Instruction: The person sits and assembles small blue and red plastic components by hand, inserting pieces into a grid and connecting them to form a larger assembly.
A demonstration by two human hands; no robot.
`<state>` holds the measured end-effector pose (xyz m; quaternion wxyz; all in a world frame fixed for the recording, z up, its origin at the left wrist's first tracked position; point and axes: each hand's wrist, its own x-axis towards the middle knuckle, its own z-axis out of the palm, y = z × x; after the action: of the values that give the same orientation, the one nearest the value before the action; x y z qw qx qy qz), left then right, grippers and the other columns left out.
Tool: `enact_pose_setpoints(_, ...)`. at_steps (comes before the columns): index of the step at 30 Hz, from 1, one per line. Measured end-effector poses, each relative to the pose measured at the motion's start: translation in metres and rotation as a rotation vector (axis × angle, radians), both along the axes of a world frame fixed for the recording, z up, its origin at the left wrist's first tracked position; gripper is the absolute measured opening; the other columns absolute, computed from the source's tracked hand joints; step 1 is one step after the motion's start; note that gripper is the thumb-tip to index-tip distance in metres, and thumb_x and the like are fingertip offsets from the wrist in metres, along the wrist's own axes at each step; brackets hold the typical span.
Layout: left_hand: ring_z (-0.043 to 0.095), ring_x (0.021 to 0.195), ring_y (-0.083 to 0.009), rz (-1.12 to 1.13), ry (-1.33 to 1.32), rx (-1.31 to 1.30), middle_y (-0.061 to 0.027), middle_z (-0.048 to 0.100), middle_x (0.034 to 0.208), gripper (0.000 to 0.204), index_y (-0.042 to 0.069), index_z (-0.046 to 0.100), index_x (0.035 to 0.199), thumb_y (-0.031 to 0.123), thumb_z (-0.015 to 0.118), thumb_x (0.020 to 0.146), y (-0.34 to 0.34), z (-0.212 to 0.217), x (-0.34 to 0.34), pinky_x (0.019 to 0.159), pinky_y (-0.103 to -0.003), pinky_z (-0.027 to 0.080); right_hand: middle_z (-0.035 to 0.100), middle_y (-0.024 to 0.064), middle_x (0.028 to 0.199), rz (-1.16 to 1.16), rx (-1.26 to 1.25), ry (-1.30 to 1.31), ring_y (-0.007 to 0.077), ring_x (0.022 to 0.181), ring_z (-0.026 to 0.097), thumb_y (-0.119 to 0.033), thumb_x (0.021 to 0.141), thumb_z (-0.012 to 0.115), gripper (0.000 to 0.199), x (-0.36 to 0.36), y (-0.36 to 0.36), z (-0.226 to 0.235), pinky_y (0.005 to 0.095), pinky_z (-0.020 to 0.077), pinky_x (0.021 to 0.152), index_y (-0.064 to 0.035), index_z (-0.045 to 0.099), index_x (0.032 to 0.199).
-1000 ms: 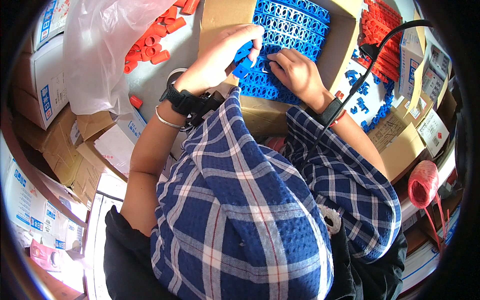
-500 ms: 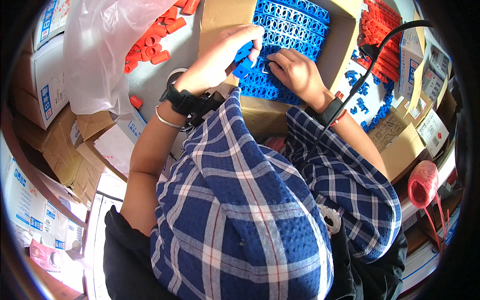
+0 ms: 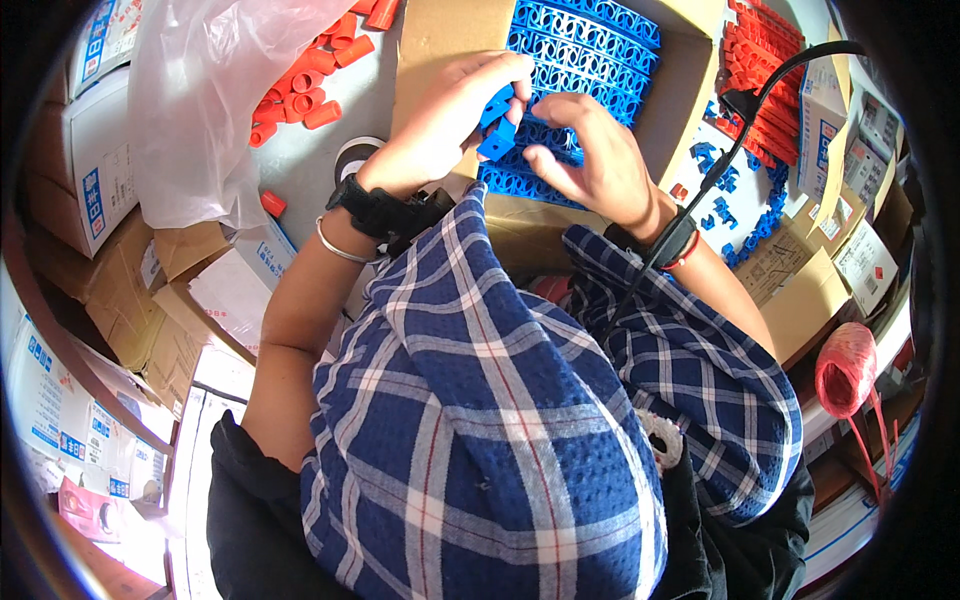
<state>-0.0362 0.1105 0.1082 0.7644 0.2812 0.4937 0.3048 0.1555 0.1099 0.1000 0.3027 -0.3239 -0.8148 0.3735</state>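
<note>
In my left hand are small blue plastic clips, gripped in the curled fingers and thumb. More than one seems to be there, but my fingers hide part of them. To the right of them is my right hand, its thumb and forefinger spread apart with nothing seen between them. Both hands are over an open cardboard box packed with rows of blue plastic clips with round openings.
Red pipe pieces lie at the back left beside a clear plastic bag. Red clip strips and loose blue clips are on the right. A black cable crosses my right wrist. Pink twine hangs at the right.
My right hand has drawn back a little from the blue rows, and its thumb and forefinger have opened. My left hand and its blue clips have shifted slightly right.
</note>
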Motion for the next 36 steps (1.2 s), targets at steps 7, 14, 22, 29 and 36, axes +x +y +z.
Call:
enact_pose_setpoints(7,0.048,0.073,-0.0131,-0.089,0.191,0.474,-0.0053,0.05,0.08,0.014,0.004,0.048,0.087,0.007,0.057,0.076,-0.006,-0.01,0.002,0.067,-0.029,0.042,0.059,0.0069,0.103,0.098,0.196,-0.106,0.0213,0.082,0.061,-0.016,0.08,0.067,0.037,-0.005,-0.004,0.009,0.031,0.0526,0.069,-0.0205,0.063,0.117)
enact_pose_setpoints(14,0.044,0.072,-0.0096,0.058,0.07,0.115,-0.0002,0.047,0.079,0.023,0.005,0.049,0.076,0.02,0.048,0.094,-0.002,-0.002,0.013,0.069,-0.023,0.037,0.059,0.0043,0.099,0.121,0.24,-0.122,0.0188,0.079,0.062,-0.01,0.077,0.063,0.039,0.001,0.001,0.009,0.0265,0.0522,0.063,-0.0158,0.063,0.116)
enact_pose_setpoints(22,0.044,0.067,-0.0055,0.049,0.083,0.024,0.0013,0.046,0.073,0.024,0.009,0.05,0.074,0.021,0.046,0.094,-0.001,0.005,0.012,0.06,-0.02,0.035,0.061,0.0053,0.098,0.181,0.298,-0.066,0.0192,0.082,0.062,-0.009,0.076,0.066,0.034,0.004,0.002,0.01,0.0284,0.0525,0.067,-0.0077,0.063,0.11)
enact_pose_setpoints(29,0.052,0.055,-0.0069,0.015,0.057,-0.021,0.0005,0.048,0.068,0.023,0.01,0.052,0.08,0.025,0.045,0.096,0.0,0.006,0.009,0.039,-0.021,0.033,0.064,0.0119,0.099,0.056,0.166,0.116,0.0284,0.088,0.064,-0.002,0.071,0.075,0.041,0.012,-0.008,-0.007,0.0346,0.053,0.075,-0.0027,0.059,0.108)
enact_pose_setpoints(36,0.051,0.051,-0.0081,0.035,0.018,-0.093,-0.0003,0.047,0.068,0.025,0.009,0.05,0.08,0.025,0.042,0.097,0.001,0.007,0.005,0.04,-0.021,0.032,0.062,0.0156,0.1,-0.247,-0.043,-0.068,0.0315,0.089,0.063,0.008,0.079,0.062,0.033,0.027,-0.016,-0.021,0.0356,0.0515,0.077,0.0007,0.056,0.111)
